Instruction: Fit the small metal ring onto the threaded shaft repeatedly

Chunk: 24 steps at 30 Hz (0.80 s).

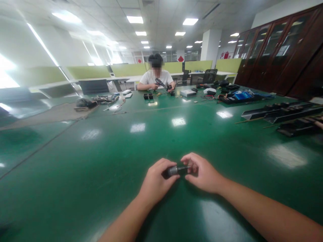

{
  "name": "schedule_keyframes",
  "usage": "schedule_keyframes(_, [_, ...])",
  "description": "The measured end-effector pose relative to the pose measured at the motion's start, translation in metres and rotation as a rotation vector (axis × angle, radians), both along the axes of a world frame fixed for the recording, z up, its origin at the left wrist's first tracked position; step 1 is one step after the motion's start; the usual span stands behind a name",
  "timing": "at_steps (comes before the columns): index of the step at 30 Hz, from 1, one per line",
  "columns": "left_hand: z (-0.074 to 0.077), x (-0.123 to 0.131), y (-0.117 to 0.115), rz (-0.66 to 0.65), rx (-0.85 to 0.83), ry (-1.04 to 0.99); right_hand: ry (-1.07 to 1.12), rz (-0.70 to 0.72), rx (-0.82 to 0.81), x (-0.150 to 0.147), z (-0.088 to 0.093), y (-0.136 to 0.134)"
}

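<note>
My left hand (158,179) wraps its fingers and thumb round a short dark cylinder (173,171) with a grey, metallic-looking band. The cylinder lies roughly level, just above or on the green tabletop; its exact kind is too blurred to tell. Its left end is hidden inside my left palm. The black end points toward my right hand (202,173), whose fingers are curled but apart from the thumb. That end reaches into the gap between them, and no firm grip by the right hand shows.
Across the green table (113,141), a co-worker (155,79) holds a dark drill-like tool. Cables and small devices (106,99) lie at the far left. Black boxes (148,96) stand before the co-worker. Metal rails (282,112) and a blue item (243,94) crowd the right side.
</note>
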<state>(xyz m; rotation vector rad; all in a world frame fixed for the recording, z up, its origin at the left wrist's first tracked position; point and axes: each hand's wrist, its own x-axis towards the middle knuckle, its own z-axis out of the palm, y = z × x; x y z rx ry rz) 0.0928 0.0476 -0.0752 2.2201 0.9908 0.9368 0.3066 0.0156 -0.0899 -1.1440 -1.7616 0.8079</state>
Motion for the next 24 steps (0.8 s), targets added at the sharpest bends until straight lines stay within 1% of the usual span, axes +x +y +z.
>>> schedule_keyframes(3, [0.0015,0.0028,-0.0032,-0.053,-0.029,-0.019,-0.028,-0.001,0.036,-0.0016,0.0005,-0.0017])
schedule_keyframes(7, [0.0046,0.0040,-0.0056,-0.082,-0.067,-0.008,-0.019,0.033,0.000,-0.0042,0.0023,-0.0021])
schedule_keyframes(10, [0.0051,0.0035,-0.0053,-0.087,-0.082,-0.005,0.003,0.031,-0.023,-0.0053,0.0037,-0.0018])
schedule_keyframes(17, [0.0050,0.0031,-0.0048,-0.087,-0.032,-0.057,0.012,0.024,-0.042,-0.0043,0.0062,-0.0021])
schedule_keyframes(24, [0.0046,0.0028,-0.0053,-0.098,-0.021,-0.065,0.008,0.026,-0.071,-0.0036,0.0088,-0.0023])
